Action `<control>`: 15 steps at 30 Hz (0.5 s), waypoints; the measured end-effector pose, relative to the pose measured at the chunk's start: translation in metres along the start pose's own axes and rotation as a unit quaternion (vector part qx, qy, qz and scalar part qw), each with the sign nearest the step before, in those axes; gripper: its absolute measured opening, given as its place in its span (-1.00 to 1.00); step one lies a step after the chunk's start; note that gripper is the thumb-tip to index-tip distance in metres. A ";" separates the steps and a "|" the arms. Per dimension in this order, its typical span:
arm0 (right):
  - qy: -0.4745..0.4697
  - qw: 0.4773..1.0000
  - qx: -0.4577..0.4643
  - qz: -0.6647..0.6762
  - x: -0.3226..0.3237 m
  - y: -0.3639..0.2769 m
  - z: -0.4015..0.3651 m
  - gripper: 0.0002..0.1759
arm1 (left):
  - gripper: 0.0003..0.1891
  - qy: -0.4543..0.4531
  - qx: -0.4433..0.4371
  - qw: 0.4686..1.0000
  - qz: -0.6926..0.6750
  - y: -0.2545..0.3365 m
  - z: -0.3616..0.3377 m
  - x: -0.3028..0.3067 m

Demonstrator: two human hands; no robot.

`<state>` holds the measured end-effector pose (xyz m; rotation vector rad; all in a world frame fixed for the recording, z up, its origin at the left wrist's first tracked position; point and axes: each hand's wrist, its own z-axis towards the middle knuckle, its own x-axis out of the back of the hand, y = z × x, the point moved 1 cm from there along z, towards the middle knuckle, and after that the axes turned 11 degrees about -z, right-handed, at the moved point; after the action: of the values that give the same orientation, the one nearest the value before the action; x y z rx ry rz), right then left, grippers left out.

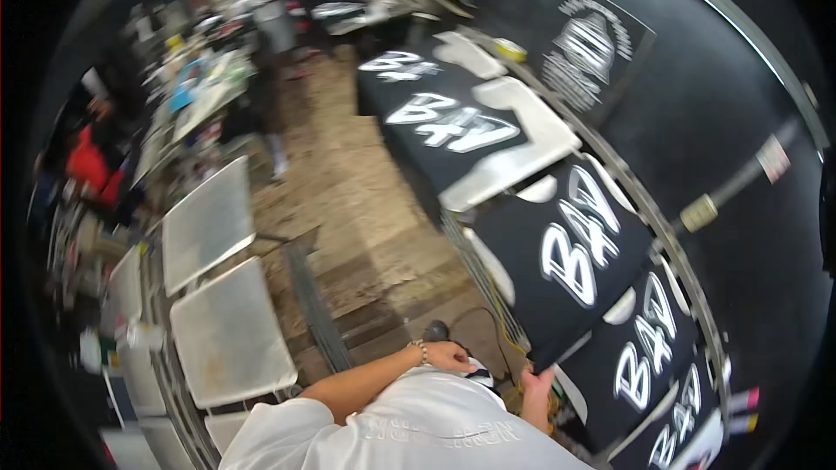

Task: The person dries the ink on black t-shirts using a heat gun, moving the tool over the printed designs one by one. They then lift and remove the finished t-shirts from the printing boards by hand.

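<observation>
My left hand [448, 355], with a bracelet at the wrist, is bent in front of my waist beside a dark and white patch. Its fingertips are blurred, so I cannot make out whether it holds anything. Down at the near corner of a black T-shirt [514, 244], my right hand [537, 380] has its fingers closed on the hem. That shirt lies spread on a pallet with white "BAD" lettering on its front. A second black T-shirt [601, 383] with the same print lies on the neighbouring pallet, close to the right hand.
More printed black shirts [418, 135] lie along the right-hand row, by a pale pallet [514, 170]. Bare pallets [231, 331] line the left side. Between the rows run a worn floor [348, 183] and a metal rail [315, 305]. Another person [274, 26] stands at the back.
</observation>
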<state>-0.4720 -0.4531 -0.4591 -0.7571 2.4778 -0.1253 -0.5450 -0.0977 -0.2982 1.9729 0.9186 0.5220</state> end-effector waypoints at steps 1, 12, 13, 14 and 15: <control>-0.065 0.995 0.069 -0.043 -0.025 0.012 -0.044 -0.75 | -0.03 -0.068 -0.006 0.998 -0.010 0.015 0.023 -0.001; -0.059 0.905 0.404 -0.118 -0.188 -0.027 -0.204 -0.45 | -0.38 -0.004 0.027 0.882 -0.471 0.218 0.139 -0.017; -0.061 0.898 0.426 -0.092 -0.190 -0.032 -0.196 -0.44 | -0.38 -0.014 0.029 0.883 -0.468 0.235 0.130 -0.016; -0.057 0.894 0.435 -0.090 -0.195 -0.041 -0.190 -0.44 | -0.42 0.044 -0.021 0.897 -0.439 0.250 0.122 -0.008; -0.105 0.926 0.363 0.010 -0.200 -0.049 -0.185 -0.41 | -0.44 0.103 -0.068 0.904 -0.409 0.256 0.117 -0.001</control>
<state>-0.4060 -0.3983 -0.1960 -0.3901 2.0001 -0.8531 -0.3657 -0.2495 -0.1428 1.2465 1.6687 0.2869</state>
